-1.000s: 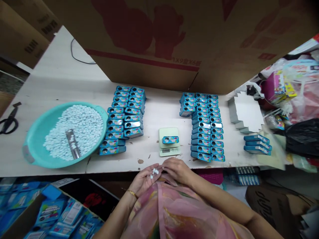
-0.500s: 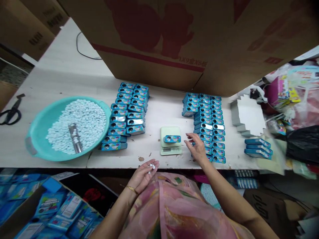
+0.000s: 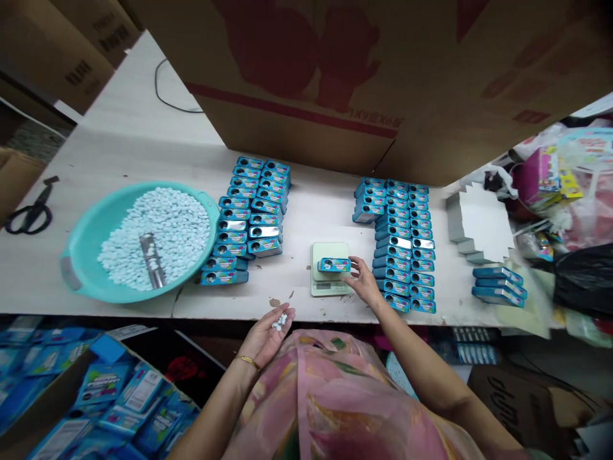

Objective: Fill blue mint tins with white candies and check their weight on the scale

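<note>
My left hand (image 3: 269, 332) is palm up and cupped at the table's front edge, holding several small white candies (image 3: 280, 321) between palm and fingers. A small kitchen scale (image 3: 330, 289) stands on the table, with one blue candy tin (image 3: 334, 264) lying across its plate. At the right end of that tin is my right hand (image 3: 363, 281), thumb and fingers apart; whether they touch it I cannot tell. Left of the scale, a turquoise basin (image 3: 79, 239) holds a heap of the same candies (image 3: 163, 223), with a metal scoop (image 3: 152, 260) resting on them.
Rows of blue tins (image 3: 265, 207) stand beside the basin, and more rows (image 3: 397, 249) right of the scale. A large cardboard box (image 3: 306, 83) borders the back. White card sheets (image 3: 481, 220) are stacked at right; scissors (image 3: 31, 214) lie far left. A carton of blue packs (image 3: 119, 396) sits below.
My right hand has moved left, from beside the tin rows to the end of the tin on the scale. My left hand has shifted slightly left with its candies.
</note>
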`<state>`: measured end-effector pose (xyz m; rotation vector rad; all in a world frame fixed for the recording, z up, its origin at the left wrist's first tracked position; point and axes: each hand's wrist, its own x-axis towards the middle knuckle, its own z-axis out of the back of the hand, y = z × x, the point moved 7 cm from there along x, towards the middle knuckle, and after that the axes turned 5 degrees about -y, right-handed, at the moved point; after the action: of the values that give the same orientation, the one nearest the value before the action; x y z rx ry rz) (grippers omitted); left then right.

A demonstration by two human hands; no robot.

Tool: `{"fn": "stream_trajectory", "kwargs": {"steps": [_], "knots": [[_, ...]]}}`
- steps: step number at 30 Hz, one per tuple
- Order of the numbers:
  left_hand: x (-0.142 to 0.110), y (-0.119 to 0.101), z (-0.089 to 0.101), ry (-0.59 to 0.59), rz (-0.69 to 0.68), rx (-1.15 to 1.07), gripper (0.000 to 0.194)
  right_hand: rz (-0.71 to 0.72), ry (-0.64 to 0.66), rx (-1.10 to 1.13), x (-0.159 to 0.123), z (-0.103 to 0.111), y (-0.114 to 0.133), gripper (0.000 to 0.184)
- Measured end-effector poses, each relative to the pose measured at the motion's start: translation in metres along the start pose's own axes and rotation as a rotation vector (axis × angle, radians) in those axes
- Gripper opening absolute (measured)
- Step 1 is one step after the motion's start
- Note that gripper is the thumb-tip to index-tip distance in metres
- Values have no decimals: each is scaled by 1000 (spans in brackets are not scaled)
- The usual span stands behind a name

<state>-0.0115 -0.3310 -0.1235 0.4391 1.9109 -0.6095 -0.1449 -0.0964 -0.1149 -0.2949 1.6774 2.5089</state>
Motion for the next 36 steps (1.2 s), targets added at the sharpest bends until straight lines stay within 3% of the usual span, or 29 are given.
{"fn": "stream_trajectory", "kwargs": {"steps": [8, 14, 24, 31, 33, 36], "knots": [[-8, 0, -11, -37, 9, 2, 23, -28, -96, 76, -13, 12, -14, 52], [-8, 4, -26, -58, -23, 71, 19, 62, -31, -48, -10, 1, -12, 57], [-12, 5, -18, -130, -57, 83, 22, 109, -7, -73, 6, -3, -5, 62], [0, 9, -25, -134, -56, 73, 24, 183, 24, -117, 14, -8, -12, 45], [8, 7, -31, -114, -63, 70, 25, 205, 45, -156, 13, -9, -6, 39], [20, 2, -45, -86, -80, 57, 24, 328, 61, -291, 3, -7, 25, 36]]}}
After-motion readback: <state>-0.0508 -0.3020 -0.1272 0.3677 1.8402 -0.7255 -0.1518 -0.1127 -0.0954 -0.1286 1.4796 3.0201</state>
